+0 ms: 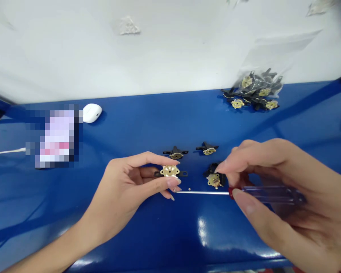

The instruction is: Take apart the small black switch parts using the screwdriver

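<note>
A blue tabletop (142,129) carries black-and-gold parts (209,151), a white case (92,113), seemingly a phone (57,136)

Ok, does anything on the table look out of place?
A tiny metallic piece, maybe a screw, lies alone beside the screwdriver shaft, apart from the black-and-gold parts, so it looks stray. Nothing else stands out.

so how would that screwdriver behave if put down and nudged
The screwdriver would probably be stiff, since its shaft looks like straight metal. It may roll, the handle looking long and rounded, and likely slide on the glossy blue tabletop.
</note>
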A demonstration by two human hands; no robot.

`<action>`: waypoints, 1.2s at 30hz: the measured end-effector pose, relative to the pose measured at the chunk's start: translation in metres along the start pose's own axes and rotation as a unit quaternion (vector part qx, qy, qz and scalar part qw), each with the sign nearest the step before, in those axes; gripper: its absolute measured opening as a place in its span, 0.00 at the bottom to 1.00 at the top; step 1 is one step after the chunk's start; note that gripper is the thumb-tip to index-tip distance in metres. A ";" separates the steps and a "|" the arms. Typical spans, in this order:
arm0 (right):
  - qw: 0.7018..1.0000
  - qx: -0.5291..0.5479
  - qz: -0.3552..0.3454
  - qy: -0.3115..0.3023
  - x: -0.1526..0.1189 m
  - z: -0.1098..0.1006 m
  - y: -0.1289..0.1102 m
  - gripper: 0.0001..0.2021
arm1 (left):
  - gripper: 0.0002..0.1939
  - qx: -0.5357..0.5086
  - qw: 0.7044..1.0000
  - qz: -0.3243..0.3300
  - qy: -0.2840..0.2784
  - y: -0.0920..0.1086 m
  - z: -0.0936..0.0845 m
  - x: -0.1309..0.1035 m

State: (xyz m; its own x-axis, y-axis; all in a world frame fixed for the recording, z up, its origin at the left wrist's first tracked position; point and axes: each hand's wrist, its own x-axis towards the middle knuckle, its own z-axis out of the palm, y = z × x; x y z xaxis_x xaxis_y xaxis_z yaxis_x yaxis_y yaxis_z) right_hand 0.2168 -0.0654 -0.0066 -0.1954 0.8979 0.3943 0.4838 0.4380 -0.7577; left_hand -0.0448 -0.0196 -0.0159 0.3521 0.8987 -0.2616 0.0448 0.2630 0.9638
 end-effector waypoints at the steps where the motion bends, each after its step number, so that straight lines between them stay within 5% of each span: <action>1: 1.000 0.013 -0.008 -0.003 0.001 0.001 0.001 0.12 | 0.09 -0.014 1.000 -0.005 -0.005 0.000 0.000 0.001; 12: 0.996 0.003 -0.034 -0.080 0.009 -0.006 -0.002 0.17 | 0.12 -0.010 1.000 -0.011 -0.004 -0.003 -0.002 0.001; 19: 0.996 -0.028 -0.044 -0.073 0.014 -0.006 -0.005 0.16 | 0.11 0.038 0.999 0.022 0.011 -0.002 -0.001 0.003; 24: 0.994 0.025 -0.073 -0.080 0.011 -0.009 -0.003 0.06 | 0.12 0.045 0.998 0.037 0.023 -0.004 -0.004 0.001; 27: 0.998 0.026 -0.046 -0.026 0.002 -0.008 0.000 0.15 | 0.11 0.048 0.998 0.034 0.025 -0.005 -0.005 0.000; 34: 0.991 -0.024 -0.092 -0.098 -0.002 0.008 -0.005 0.09 | 0.11 0.032 0.999 0.026 0.013 -0.004 0.002 -0.003; 36: 0.996 -0.008 -0.037 -0.083 -0.002 0.017 -0.010 0.10 | 0.12 0.027 0.999 0.020 0.008 -0.005 0.006 -0.005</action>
State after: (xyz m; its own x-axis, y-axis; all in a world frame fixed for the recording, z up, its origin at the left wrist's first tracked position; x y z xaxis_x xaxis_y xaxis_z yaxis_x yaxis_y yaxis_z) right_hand 0.1979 -0.0705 -0.0084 -0.3683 0.8588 0.3560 0.4770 0.5032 -0.7206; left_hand -0.0413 -0.0274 -0.0195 0.3395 0.9139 -0.2224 0.0819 0.2068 0.9750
